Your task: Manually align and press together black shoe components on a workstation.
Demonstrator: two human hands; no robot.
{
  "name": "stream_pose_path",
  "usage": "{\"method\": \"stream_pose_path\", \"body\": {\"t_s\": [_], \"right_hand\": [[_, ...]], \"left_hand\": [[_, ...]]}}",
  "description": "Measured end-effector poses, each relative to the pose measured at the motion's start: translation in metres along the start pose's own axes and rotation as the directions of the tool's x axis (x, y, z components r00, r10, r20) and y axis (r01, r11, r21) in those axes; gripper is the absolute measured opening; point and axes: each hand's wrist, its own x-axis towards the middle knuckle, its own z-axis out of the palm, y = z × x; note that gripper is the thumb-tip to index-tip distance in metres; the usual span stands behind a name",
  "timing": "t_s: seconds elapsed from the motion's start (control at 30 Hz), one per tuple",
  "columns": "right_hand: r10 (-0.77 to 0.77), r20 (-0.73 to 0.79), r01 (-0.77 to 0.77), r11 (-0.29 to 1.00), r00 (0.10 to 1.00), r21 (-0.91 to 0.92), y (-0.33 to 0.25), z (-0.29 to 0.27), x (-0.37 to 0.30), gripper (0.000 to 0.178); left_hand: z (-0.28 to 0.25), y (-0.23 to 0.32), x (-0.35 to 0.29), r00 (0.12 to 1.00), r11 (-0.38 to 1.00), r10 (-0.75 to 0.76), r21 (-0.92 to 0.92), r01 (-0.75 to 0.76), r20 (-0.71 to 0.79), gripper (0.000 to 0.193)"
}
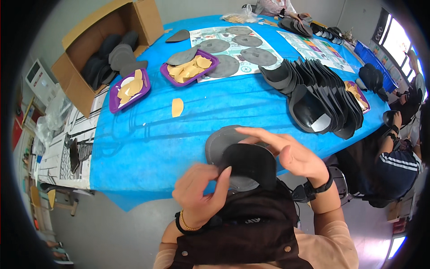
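Observation:
In front of me, at the table's near edge, is a rounded grey pad (219, 141) with a stiff, curved black piece (251, 163) over it. My left hand (201, 188), slightly blurred, pinches the left edge of the black piece between thumb and fingertips. My right hand (286, 152) lies along the far right side, its fingers stretched over the grey pad and its thumb raised apart. What lies under the right fingers is hidden.
A blue-covered table (134, 157) holds purple trays (113, 107) of tan paper pieces, a loose tan piece (178, 107) and stacked black curved pieces (309, 107). Grey ovals (259, 56) lie on a printed sheet. A cardboard box (71, 92) stands far left; a co-worker (398, 166) sits right.

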Motion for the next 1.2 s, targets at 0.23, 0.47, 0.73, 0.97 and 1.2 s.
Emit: {"method": "stream_pose_path", "body": {"t_s": [0.23, 0.47, 0.73, 0.97, 1.2], "right_hand": [[-0.298, -0.559, -0.089, 0.822, 0.774, -0.563, 0.037, 0.014, -0.034, 0.027], [-0.250, -0.631, -0.217, 0.795, 0.735, -0.567, 0.061, 0.020, -0.027, 0.017], [-0.143, -0.589, -0.218, 0.840, 0.795, -0.497, 0.064, 0.016, -0.022, 0.026], [-0.143, -0.552, -0.208, 0.826, 0.821, -0.524, 0.064, 0.010, -0.024, 0.024], [-0.168, -0.516, -0.170, 0.821, 0.840, -0.544, 0.062, 0.009, -0.022, 0.024]], "left_hand": [[-0.015, -0.010, -0.016, 0.862, 0.862, -0.504, -0.095, 0.498, -0.054, 0.024], [-0.005, -0.012, 0.015, 0.897, 0.903, -0.429, 0.017, 0.430, 0.103, 0.025], [0.024, -0.010, 0.037, 0.922, 0.937, -0.348, 0.101, 0.335, 0.168, 0.028], [0.026, -0.014, 0.055, 0.921, 0.968, -0.243, 0.130, 0.213, 0.306, 0.032], [0.024, -0.010, 0.056, 0.878, 0.953, -0.294, 0.179, 0.243, 0.377, 0.032]]}}
